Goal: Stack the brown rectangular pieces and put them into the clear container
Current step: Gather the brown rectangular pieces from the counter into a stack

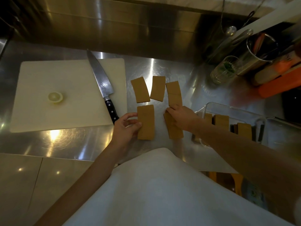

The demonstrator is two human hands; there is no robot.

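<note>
Several brown rectangular pieces lie on the steel counter. My left hand (127,126) grips the left edge of a near stack (146,122). My right hand (182,117) presses down on the top end of another stack (175,129), with its fingertips touching the lower end of a long piece (174,93). Two single pieces (140,89) (157,88) lie farther back. The clear container (231,110) stands at the right, holding several brown stacks (221,121) on edge; my right forearm hides part of it.
A white cutting board (65,95) at the left carries a chef's knife (101,84) and a lemon piece (55,97). Back right stand a glass (225,70), a metal utensil cup (259,53) and orange items (280,86). The counter's front edge is just below my hands.
</note>
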